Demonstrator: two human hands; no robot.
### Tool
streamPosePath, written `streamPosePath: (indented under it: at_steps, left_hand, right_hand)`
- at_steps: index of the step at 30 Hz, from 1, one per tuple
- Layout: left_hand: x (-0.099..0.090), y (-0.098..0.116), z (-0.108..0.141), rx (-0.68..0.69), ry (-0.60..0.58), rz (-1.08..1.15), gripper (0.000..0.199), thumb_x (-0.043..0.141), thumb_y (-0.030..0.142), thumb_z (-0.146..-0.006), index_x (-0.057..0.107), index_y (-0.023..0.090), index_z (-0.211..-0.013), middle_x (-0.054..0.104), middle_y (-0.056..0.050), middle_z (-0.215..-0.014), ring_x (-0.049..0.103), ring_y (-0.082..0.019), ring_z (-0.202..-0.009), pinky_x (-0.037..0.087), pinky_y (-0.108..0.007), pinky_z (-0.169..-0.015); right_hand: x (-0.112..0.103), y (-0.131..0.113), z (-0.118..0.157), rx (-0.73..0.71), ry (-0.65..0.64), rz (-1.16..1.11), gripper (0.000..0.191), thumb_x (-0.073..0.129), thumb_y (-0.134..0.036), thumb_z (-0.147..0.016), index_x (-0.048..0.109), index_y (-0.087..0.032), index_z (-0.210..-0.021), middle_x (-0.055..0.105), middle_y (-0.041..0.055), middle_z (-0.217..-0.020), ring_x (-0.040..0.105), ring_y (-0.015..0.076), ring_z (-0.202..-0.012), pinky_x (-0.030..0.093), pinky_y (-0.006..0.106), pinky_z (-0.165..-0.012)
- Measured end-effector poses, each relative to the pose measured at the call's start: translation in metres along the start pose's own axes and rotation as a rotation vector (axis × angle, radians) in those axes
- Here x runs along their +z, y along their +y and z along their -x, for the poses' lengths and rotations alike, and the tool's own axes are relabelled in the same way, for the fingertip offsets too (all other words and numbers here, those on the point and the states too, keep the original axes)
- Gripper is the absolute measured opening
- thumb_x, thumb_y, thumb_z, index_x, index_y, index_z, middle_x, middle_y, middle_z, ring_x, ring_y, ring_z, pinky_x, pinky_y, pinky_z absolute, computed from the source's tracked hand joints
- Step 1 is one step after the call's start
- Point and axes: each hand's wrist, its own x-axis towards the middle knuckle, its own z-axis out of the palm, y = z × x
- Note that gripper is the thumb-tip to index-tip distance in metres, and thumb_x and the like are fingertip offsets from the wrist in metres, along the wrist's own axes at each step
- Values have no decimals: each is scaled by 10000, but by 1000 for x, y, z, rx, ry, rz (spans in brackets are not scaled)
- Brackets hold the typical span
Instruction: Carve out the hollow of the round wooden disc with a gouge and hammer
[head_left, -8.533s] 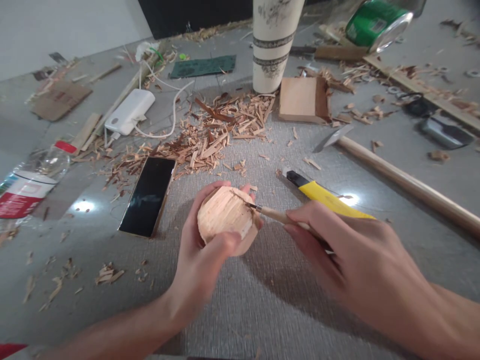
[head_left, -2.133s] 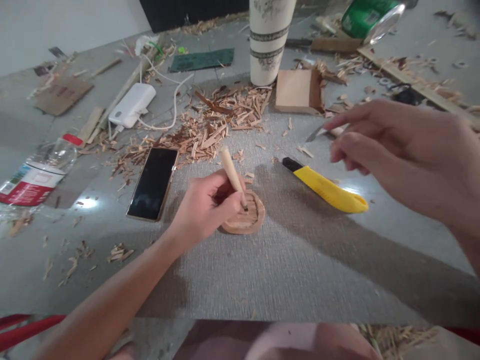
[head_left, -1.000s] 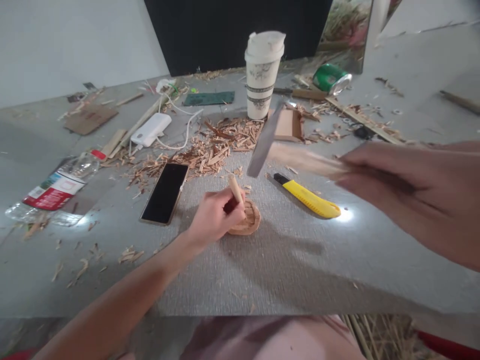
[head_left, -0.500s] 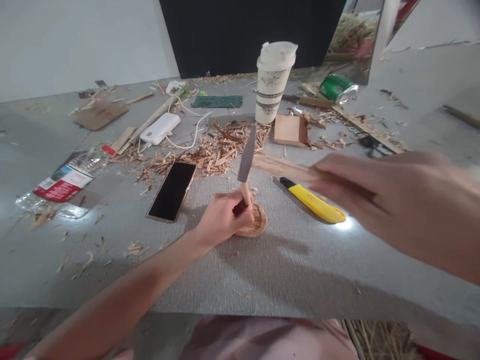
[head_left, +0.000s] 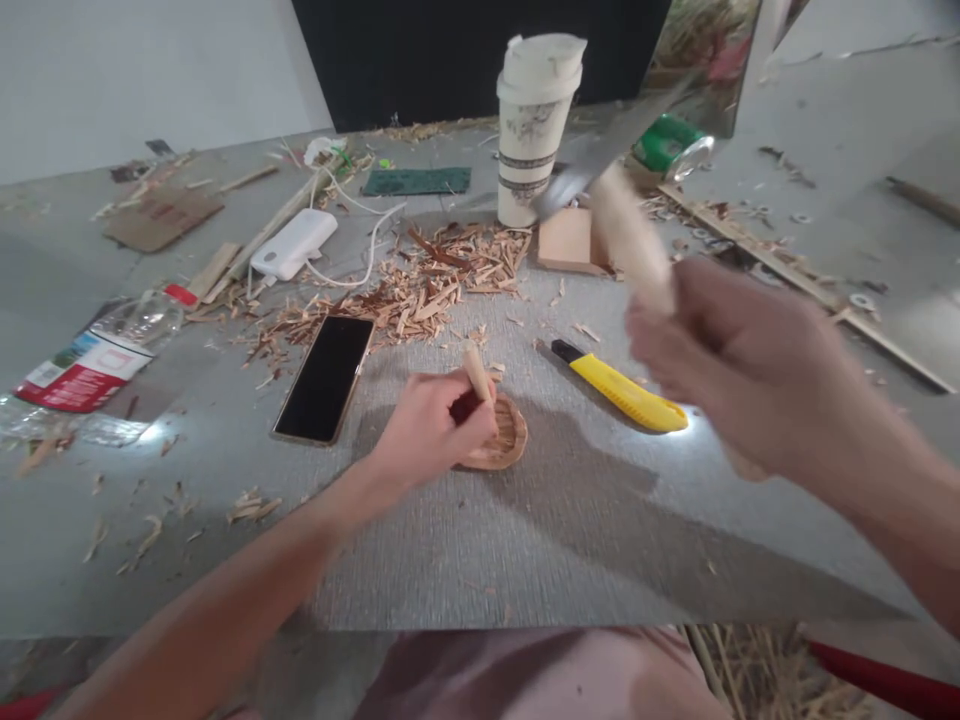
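Observation:
My left hand [head_left: 427, 425] is closed around a chisel [head_left: 476, 370], its pale wooden handle leaning up out of the fist. The chisel's lower end is hidden by the fingers, over a small round carved piece of wood [head_left: 513, 440] lying flat on the table. To the right, my right hand [head_left: 739, 350] grips a hammer [head_left: 634, 240] by its wooden handle. The hammer is raised well above the chisel, its metal head blurred in front of the paper cup [head_left: 534, 125]. Below my right hand lies a yellow utility knife [head_left: 626, 392].
A phone [head_left: 326, 378] lies left of the carved wood. Wood shavings [head_left: 427, 290] are heaped behind it, near a white power bank [head_left: 295, 243] with a cable. A plastic bottle [head_left: 97, 365] lies far left. A small cardboard box [head_left: 566, 238] and a green can [head_left: 667, 147] are at the back right.
The hammer has swung up and to the right, away from the top of the chisel handle. My left hand stays on the chisel at the carved wood. The view has shifted slightly.

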Motion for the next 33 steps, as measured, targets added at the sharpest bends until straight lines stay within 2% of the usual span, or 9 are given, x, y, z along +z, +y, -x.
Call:
streamPosePath:
  at_steps: [2, 4, 8, 12, 15, 22, 27, 33]
  left_hand:
    - [-3, 1, -1, -10, -23, 20, 208, 568, 297, -921, 673, 180, -784, 637, 10, -689, 540, -113, -573, 403, -264, -558]
    - [-5, 3, -2, -16, -29, 46, 289, 581, 354, -979, 661, 179, -763, 665, -8, -734, 543, -113, -592, 400, -264, -551]
    - [-8, 5, -2, 14, 26, 138, 303, 627, 356, -1022, 622, 186, -772, 717, -7, -863, 552, -89, -629, 417, -244, -573]
    - [-8, 3, -2, 31, 75, 167, 228, 635, 356, -1043, 652, 206, -872, 607, 52, -700, 472, -71, -546, 373, -221, -513]
    - [-10, 4, -2, 9, 51, 140, 241, 606, 340, -1053, 662, 199, -867, 567, 51, -667, 488, -70, -536, 388, -208, -492]
    - [-17, 7, -8, -260, -27, 300, 278, 638, 370, -1033, 642, 184, -827, 636, 28, -616, 560, -86, -409, 457, -199, -380]
    - [-23, 3, -15, -317, -78, 342, 318, 638, 364, -1040, 640, 176, -784, 687, -3, -634, 588, -94, -416, 491, -203, -402]
    - [-23, -15, -14, -439, -58, 379, 285, 673, 406, -1021, 616, 192, -842, 629, 17, -615, 485, -68, -408, 390, -182, -353]
  right_hand:
    - [19, 14, 0, 153, -287, -189, 399, 600, -564, -1024, 452, -260, -812, 413, -63, -611, 393, 107, -493, 279, 288, -445]
    - [35, 21, -1, 221, -384, -233, 310, 622, -534, -1004, 509, -263, -904, 439, -61, -640, 414, 120, -508, 310, 297, -455]
    - [56, 17, -4, 198, -431, -93, 243, 727, -407, -895, 538, -259, -936, 499, -54, -673, 451, 135, -555, 333, 314, -495]
    - [68, 8, -5, 104, -468, -52, 282, 729, -324, -859, 455, -262, -841, 465, -68, -672, 407, 127, -588, 326, 318, -522]
    - [74, 8, -5, 93, -505, -50, 302, 721, -300, -860, 423, -266, -829, 441, -83, -647, 387, 123, -580, 320, 317, -520]
    - [75, 8, -5, 64, -547, -12, 231, 687, -304, -885, 460, -267, -861, 511, -72, -678, 443, 132, -577, 339, 323, -531]
    - [74, 6, -7, 86, -567, 5, 270, 683, -323, -881, 422, -269, -840, 526, -63, -669, 452, 140, -572, 336, 329, -538]
    - [76, 8, -8, 96, -561, 34, 254, 695, -311, -870, 447, -270, -838, 545, -58, -684, 473, 144, -571, 356, 331, -536]
